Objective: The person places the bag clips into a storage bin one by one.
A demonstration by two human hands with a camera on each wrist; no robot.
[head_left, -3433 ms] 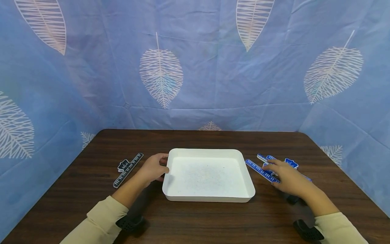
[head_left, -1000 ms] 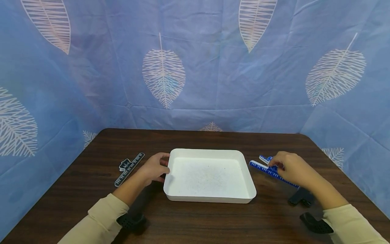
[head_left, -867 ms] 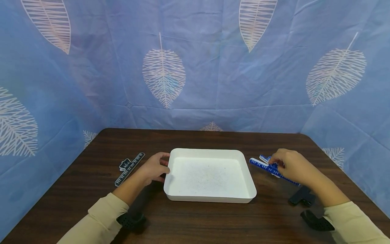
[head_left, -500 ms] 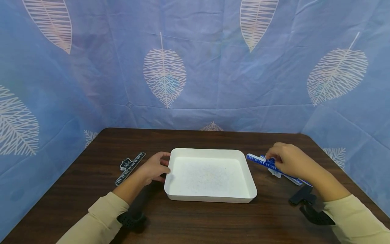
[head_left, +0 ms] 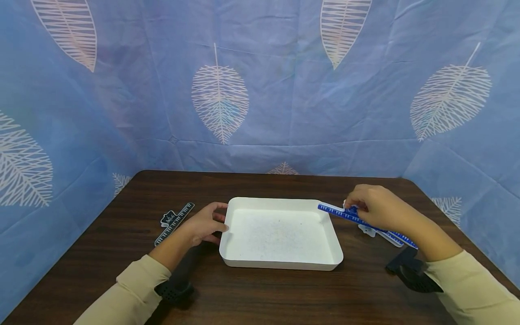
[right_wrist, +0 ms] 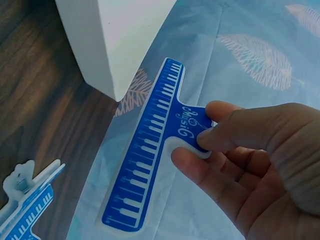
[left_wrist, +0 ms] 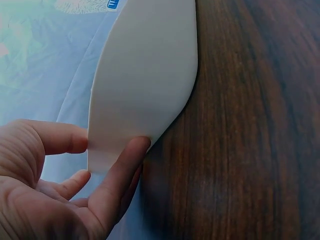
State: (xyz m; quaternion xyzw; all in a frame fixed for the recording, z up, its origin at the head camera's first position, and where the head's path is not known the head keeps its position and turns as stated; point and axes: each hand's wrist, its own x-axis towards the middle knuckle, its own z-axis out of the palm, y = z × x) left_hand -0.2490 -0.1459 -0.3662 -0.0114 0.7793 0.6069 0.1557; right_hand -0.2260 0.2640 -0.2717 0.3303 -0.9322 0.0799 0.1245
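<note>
My right hand [head_left: 375, 205] pinches a blue music page clip [right_wrist: 145, 145] with a piano-key pattern, thumb and fingers on its handle. In the head view the raised clip's far end overlaps the right rim of the white tray [head_left: 280, 265]. Below my right hand, more blue clips [head_left: 392, 238] lie on the table, partly hidden. My left hand [head_left: 205, 223] rests against the tray's left side, its fingertips touching the rim and outer wall. A black music page clip [head_left: 174, 223] lies left of that hand.
The tray stands on a dark wooden table [head_left: 260, 298], with small specks on its floor. A blue cloth with leaf prints [head_left: 260, 113] hangs behind and at both sides. Black cameras [head_left: 174, 291] are strapped at the wrists.
My right hand, earlier spread over the blue clips, has gripped one, lifted it and carried it leftward to the tray's right rim. My left hand has stayed at the tray's side.
</note>
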